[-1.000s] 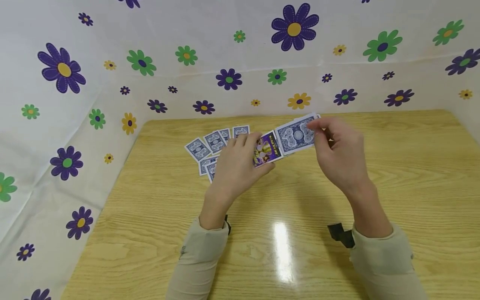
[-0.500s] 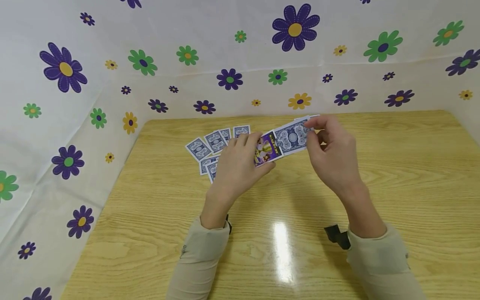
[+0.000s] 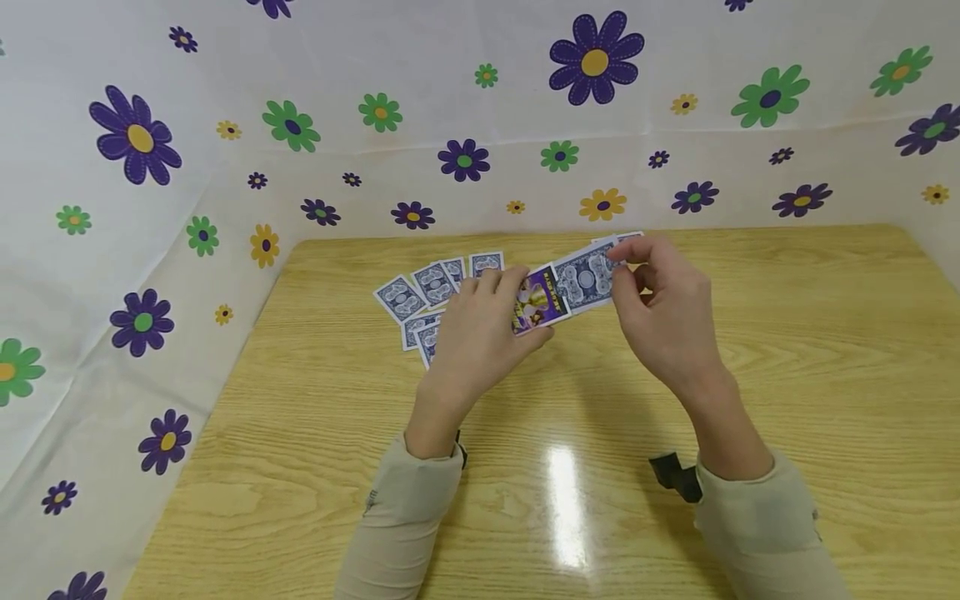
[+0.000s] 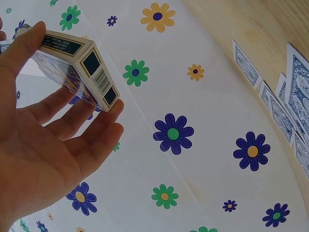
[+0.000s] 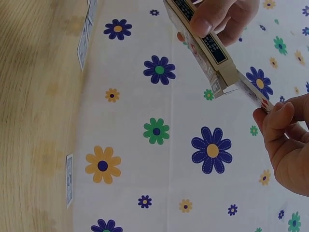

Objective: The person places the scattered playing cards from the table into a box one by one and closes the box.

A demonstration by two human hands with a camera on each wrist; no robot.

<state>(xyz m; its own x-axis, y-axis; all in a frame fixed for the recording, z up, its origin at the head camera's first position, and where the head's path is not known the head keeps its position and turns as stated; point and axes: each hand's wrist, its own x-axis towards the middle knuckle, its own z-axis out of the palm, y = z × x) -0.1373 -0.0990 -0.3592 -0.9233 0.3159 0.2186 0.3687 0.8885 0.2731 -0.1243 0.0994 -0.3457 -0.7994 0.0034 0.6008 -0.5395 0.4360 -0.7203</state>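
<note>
My left hand (image 3: 474, 342) grips a playing-card box (image 3: 542, 298), purple and yellow on its face, held tilted above the table. The left wrist view shows the thumb on one narrow side of the box (image 4: 72, 63) and fingers on the other, with its barcode end outward. The thumb and fingers of my right hand (image 3: 667, 321) pinch a blue-backed playing card (image 3: 585, 279) by its outer end. The card's other end meets the open end of the box; in the right wrist view the card (image 5: 252, 92) sticks out from beside the lifted flap.
Several blue-backed cards (image 3: 401, 298) lie spread face down on the wooden table (image 3: 322, 433), left of and partly behind my left hand. Another card (image 3: 630, 236) shows at the back, behind my right hand. A flower-patterned cloth (image 3: 405, 50) hangs behind and at the left.
My right hand has moved left toward the box, and less of the card sticks out than a second ago. The left hand keeps its grip on the box.
</note>
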